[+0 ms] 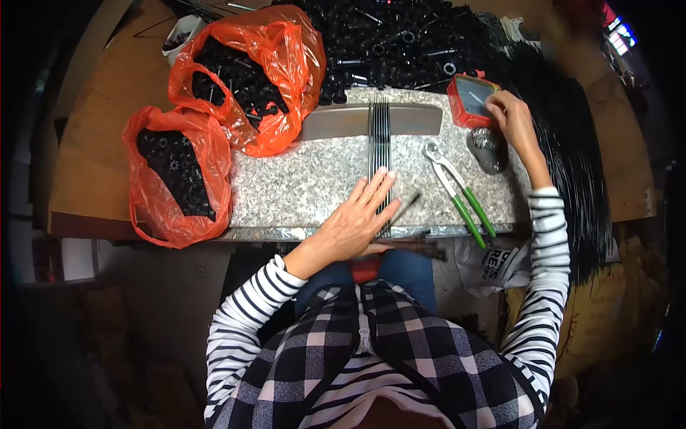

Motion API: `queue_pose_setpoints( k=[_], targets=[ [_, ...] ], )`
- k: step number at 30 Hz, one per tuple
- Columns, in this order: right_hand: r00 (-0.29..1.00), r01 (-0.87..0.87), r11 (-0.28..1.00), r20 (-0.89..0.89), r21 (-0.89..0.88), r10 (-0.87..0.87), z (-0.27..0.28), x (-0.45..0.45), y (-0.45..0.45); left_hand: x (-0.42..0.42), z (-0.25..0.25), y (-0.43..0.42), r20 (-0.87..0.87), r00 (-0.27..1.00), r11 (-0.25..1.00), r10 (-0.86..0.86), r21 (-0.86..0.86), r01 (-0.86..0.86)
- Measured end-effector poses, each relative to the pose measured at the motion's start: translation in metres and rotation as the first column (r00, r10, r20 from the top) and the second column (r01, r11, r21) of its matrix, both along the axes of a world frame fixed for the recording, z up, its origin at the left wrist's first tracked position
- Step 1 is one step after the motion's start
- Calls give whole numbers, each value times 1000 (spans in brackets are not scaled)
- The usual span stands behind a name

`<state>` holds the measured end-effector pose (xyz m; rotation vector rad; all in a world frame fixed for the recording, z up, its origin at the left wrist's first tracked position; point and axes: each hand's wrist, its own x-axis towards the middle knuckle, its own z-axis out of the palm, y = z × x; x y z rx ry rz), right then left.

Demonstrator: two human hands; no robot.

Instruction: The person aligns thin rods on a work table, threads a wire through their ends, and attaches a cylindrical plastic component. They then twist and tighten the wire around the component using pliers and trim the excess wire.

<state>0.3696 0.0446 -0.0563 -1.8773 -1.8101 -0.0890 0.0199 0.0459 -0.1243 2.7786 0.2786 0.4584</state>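
Note:
My left hand point(361, 218) lies with outstretched fingers on a row of thin black rods point(380, 132), pressing them to the speckled stone slab point(286, 189). The rods cross a flat grey metal strip point(414, 120) at their far end. Over at the right, my right hand point(514, 125) has its fingers bent together at the edge of a small red box point(464, 107). What the fingertips hold, if anything, is too small to make out. Just below the box sits a dark, rounded, shiny lump point(488, 150). Pincers with green handles point(457, 193) lie between my hands.
Two orange plastic bags point(296, 71) point(221, 168) with small black parts stand at the left. A heap of black parts point(400, 50) covers the back. Long black rods point(572, 157) hang over the right side. A small white container point(182, 34) is at the back left.

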Motion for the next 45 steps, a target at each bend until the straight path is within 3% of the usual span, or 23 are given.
queue_pose_setpoints(
  k=[2,4,5,7,9,11,14,17,19,23,32,34,36,39,45],
  targets=[
    [999,31,999,29,-34,-30,-14,28,17,1,5,-1,-114,993,996,32,84,-23],
    [999,37,987,17,-155,-34,-20,41,26,1,-1,-3,-28,998,995,49,-90,-51],
    [997,74,985,42,-158,-68,-27,47,29,1,-3,-1,-93,995,999,42,4,-41],
    [992,118,990,55,-81,-113,-29,42,31,2,-1,-2,-78,996,998,39,-38,-42],
    [994,107,992,8,-62,-107,-25,38,26,2,-4,-1,-86,995,997,52,55,-47],
    [994,83,996,-69,-37,-85,-26,38,24,2,2,-3,-84,996,995,40,-83,-47],
    [970,154,988,-191,-1,-152,-25,35,21,1,6,-4,-44,998,993,38,-106,-42],
    [977,191,973,-123,131,-175,-25,28,24,1,-3,-4,-77,996,998,53,-22,-55],
    [999,33,981,-36,192,-27,-20,8,26,2,-5,-2,-104,993,998,63,37,-59],
    [972,-198,977,-115,83,207,-18,-49,36,3,-3,-4,-103,992,996,78,57,-73],
    [973,-217,967,-48,136,225,-36,-67,40,1,-5,-5,42,996,993,82,-94,-78],
    [980,-184,975,-53,125,191,-37,-68,39,2,-7,-4,5,995,995,96,-19,-96],
    [984,-134,989,-109,66,141,-32,-72,39,3,-1,-5,31,996,985,85,-153,-80],
    [962,-272,949,39,159,270,-31,-82,46,3,1,-3,-19,996,989,87,-119,-88],
    [950,-285,957,-118,49,289,-38,-92,58,2,8,0,-23,996,981,83,-176,-86]
  ],
)
